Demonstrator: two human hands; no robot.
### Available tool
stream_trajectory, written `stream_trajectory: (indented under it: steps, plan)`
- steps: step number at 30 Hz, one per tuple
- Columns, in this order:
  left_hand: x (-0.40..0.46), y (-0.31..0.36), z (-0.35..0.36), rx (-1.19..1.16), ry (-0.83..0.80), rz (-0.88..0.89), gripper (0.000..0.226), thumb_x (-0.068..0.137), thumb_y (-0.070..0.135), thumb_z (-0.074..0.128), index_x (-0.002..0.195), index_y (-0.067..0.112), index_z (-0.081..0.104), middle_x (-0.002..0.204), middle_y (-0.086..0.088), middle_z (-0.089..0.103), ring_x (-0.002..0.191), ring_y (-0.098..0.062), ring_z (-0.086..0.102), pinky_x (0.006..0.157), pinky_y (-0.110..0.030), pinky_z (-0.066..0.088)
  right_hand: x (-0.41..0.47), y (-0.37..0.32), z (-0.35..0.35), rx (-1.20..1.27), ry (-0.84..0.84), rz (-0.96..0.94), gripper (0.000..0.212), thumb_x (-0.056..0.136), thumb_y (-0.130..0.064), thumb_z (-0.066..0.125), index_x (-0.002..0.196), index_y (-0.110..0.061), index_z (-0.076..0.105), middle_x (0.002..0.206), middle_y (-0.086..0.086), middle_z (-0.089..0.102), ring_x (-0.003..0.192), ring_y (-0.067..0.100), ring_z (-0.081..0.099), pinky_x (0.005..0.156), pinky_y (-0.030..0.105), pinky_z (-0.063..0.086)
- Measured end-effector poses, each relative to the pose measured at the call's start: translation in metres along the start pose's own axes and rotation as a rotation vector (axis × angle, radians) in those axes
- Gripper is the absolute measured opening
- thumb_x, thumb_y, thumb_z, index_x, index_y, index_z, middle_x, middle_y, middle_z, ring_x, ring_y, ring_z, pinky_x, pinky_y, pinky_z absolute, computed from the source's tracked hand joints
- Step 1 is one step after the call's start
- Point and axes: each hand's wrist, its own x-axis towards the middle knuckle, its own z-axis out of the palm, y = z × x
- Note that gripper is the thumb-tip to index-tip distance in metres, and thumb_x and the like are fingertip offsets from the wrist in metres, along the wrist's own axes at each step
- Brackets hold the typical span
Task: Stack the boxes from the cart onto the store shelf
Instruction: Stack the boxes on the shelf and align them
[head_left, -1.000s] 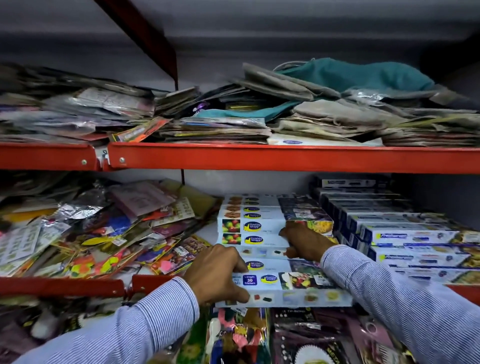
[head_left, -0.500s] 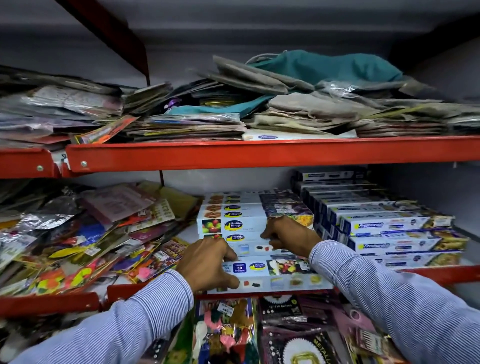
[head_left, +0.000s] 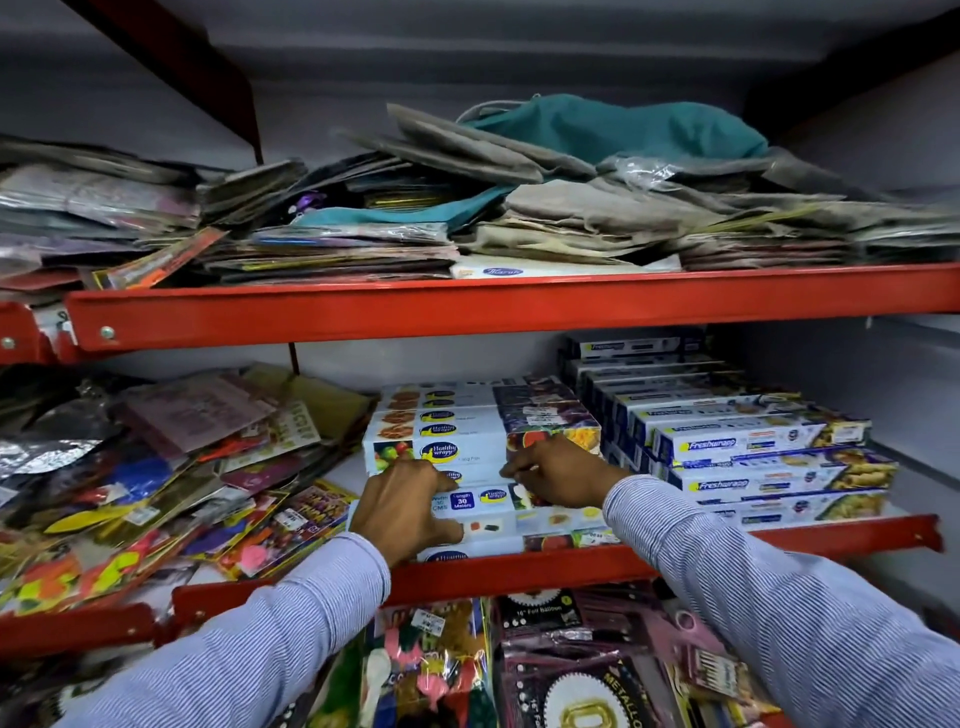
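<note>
**Boxes seated on the middle shelf, both hands pressing them home**

Cartons of Healthy Wrapp foil (head_left: 467, 452), seen from the head camera, look light and stiff: long, narrow cardboard with glossy printed faces that could slip under a dry palm. My judgement is that each one is best taken near its two ends, fingers over the top edge and thumb on the front face, since a grip in the middle would let it swing.

The front box (head_left: 519, 514) lies flat at the lip of the red shelf (head_left: 779, 543), directly under both hands. The left hand (head_left: 405, 509) rests on its left end, fingers (head_left: 415, 470) curled forward against the box stacked just behind, thumb on the front face; it grips nothing, only presses. The right hand (head_left: 561, 480) lies on the right half, fingers bent and touching the top surface, also clamped round nothing.

Beyond the fingertips the stack steps back and upward. Just right of the right hand stand the Freshwrapp boxes (head_left: 753, 467), close beside but a separate pile. Left of the left hand sprawl loose party packets (head_left: 156, 493). The cart is out of view.
</note>
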Motion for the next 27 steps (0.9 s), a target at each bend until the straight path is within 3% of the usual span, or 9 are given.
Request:
stream_trajectory:
  steps: [4, 10, 27]
  plan:
    - [-0.007, -0.004, 0.009, 0.045, 0.059, 0.046, 0.05, 0.073, 0.053, 0.072, 0.116, 0.026, 0.071, 0.141, 0.005, 0.053, 0.124, -0.02, 0.052, 0.088, -0.037, 0.051, -0.006, 0.003, 0.016, 0.057, 0.1, 0.011, 0.03, 0.096, -0.011, 0.051, 0.122, -0.009, 0.067, 0.129, 0.011, 0.066, 0.123, 0.025, 0.06, 0.106, 0.028, 0.042]
    - [-0.009, -0.005, 0.014, 0.066, 0.048, 0.058, 0.05, 0.08, 0.052, 0.065, 0.123, 0.025, 0.067, 0.128, 0.005, 0.066, 0.12, -0.02, 0.053, 0.088, -0.033, 0.05, -0.011, 0.002, 0.024, 0.117, 0.15, 0.034, 0.031, 0.097, -0.009, 0.048, 0.123, -0.01, 0.066, 0.129, 0.011, 0.066, 0.122, 0.025, 0.061, 0.109, 0.032, 0.044]
    - [-0.013, 0.003, 0.019, 0.016, 0.104, 0.058, 0.043, 0.085, 0.046, 0.064, 0.12, 0.022, 0.068, 0.124, 0.003, 0.068, 0.113, -0.022, 0.053, 0.081, -0.034, 0.05, -0.005, 0.003, 0.028, 0.092, 0.098, 0.132, 0.04, 0.094, 0.002, 0.043, 0.124, -0.013, 0.065, 0.134, 0.01, 0.063, 0.124, 0.023, 0.059, 0.111, 0.033, 0.043]
